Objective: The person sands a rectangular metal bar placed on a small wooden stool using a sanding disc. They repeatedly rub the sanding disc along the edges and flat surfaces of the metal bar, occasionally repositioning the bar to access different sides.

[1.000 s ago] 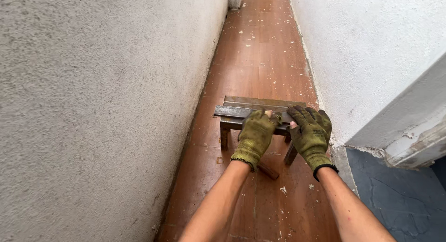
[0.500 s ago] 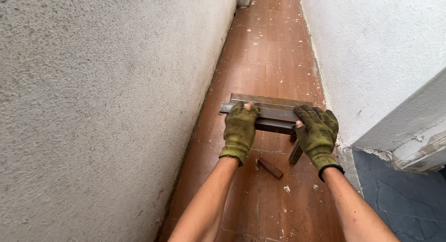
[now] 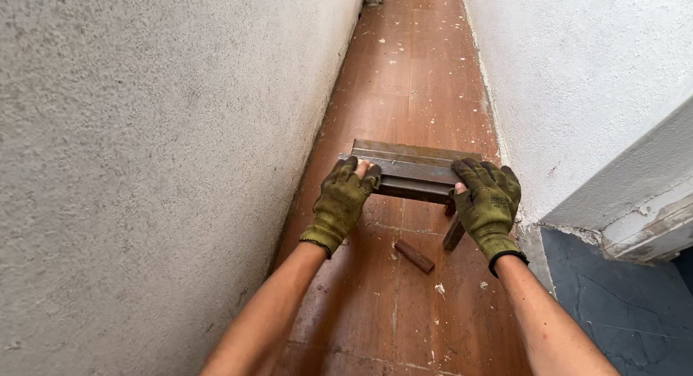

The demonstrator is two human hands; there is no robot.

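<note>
I have both gloved hands on a small wooden stool (image 3: 411, 170) in a narrow corridor. My left hand (image 3: 345, 197) wraps its fingers over the seat's 9 o'clock end; my right hand (image 3: 488, 197) grips the 3 o'clock end, a hold at both ends that keeps it level. A loose wooden piece (image 3: 413, 255) lies on the tiled floor (image 3: 411, 80) at 6 o'clock of the stool.

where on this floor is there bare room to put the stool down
Free: the brown floor beyond the stool, between the two walls, and the tiles nearer the camera, between the forearms. Crowded: under the stool, where a small wood piece lies, and both ends, gripped by the left hand and right hand.
</note>
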